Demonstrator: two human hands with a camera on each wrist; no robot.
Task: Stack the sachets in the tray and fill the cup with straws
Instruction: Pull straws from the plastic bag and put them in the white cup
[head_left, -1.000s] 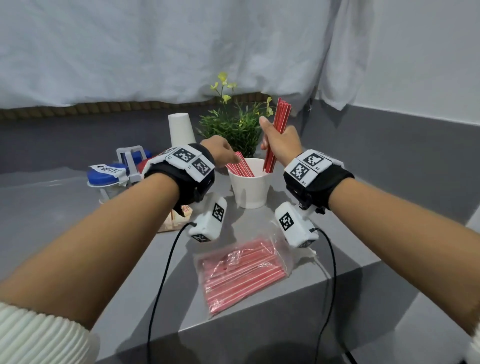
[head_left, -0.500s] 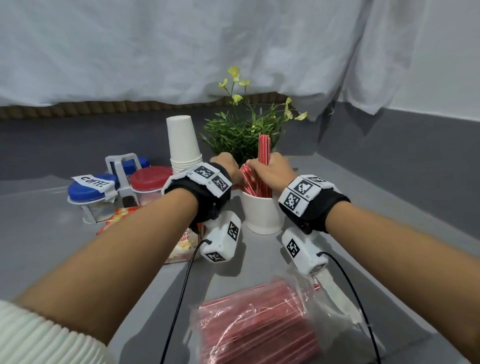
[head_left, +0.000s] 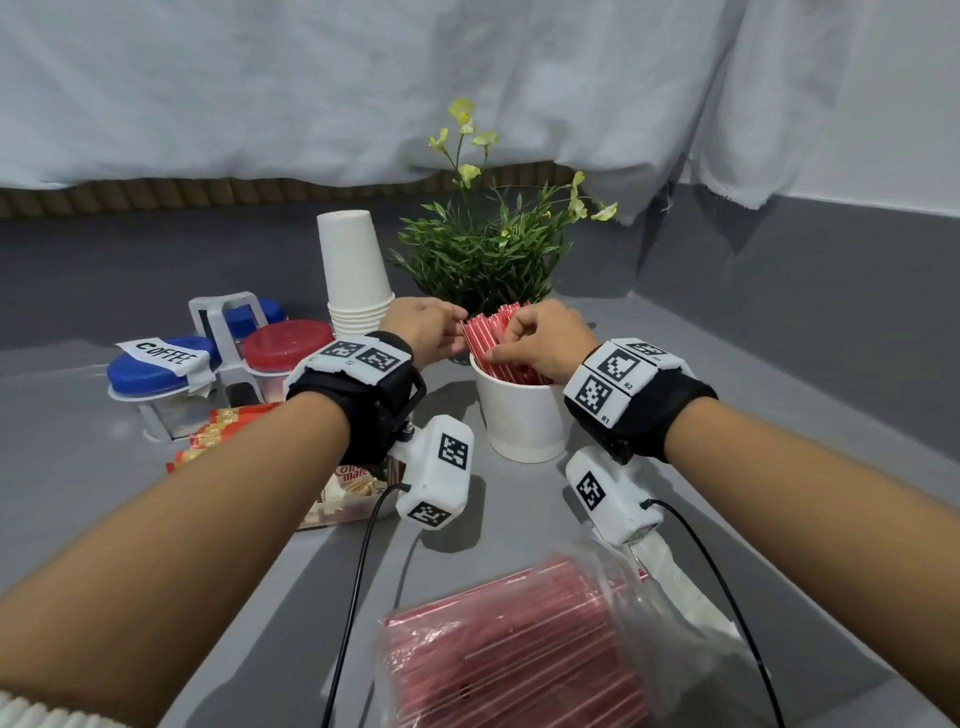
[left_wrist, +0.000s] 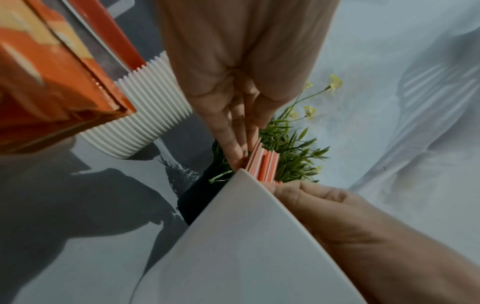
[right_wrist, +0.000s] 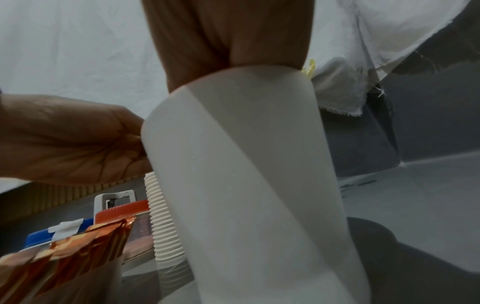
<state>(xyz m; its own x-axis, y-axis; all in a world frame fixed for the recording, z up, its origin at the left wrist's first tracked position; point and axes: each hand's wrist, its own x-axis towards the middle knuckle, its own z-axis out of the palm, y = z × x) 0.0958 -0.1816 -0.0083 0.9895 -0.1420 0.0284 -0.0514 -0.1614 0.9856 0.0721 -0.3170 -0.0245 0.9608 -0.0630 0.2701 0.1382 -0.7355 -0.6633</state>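
Since a second ago: right hand (head_left: 540, 338) was up high gripping a bundle of red straws (head_left: 493, 338) over the cup (head_left: 519, 415); now that bundle is down inside it, and both hands have closed in at the rim.

Head view, hands: left hand (head_left: 423, 327) comes in from the left, fingertips against the straw tops; right hand curls over them from the right, fingers pinching into the bunch.

Head view, task things: white cup stands upright between the two wrists, straws leaning up and away toward the green plant (head_left: 488, 254). Sachets (head_left: 223, 426) lie by the left forearm; whether they sit in a tray I cannot tell. Bag of spare straws (head_left: 509, 654) lies near the table's front edge, long axis slanting left to right.

Left wrist view: left fingers (left_wrist: 233, 139) lie straight and together, tips touching the straw ends (left_wrist: 262, 164) just above the cup rim (left_wrist: 259, 183); right hand (left_wrist: 324, 205) is curled at the rim on the other side.

Right wrist view: cup wall (right_wrist: 246, 174) fills the picture; the right fingers are hidden behind it, left hand (right_wrist: 78, 139) showing at the left rim.

Key relation, my call: straws stand nearly upright between both hands; the spare bag lies toward the body, nearer the right hand.
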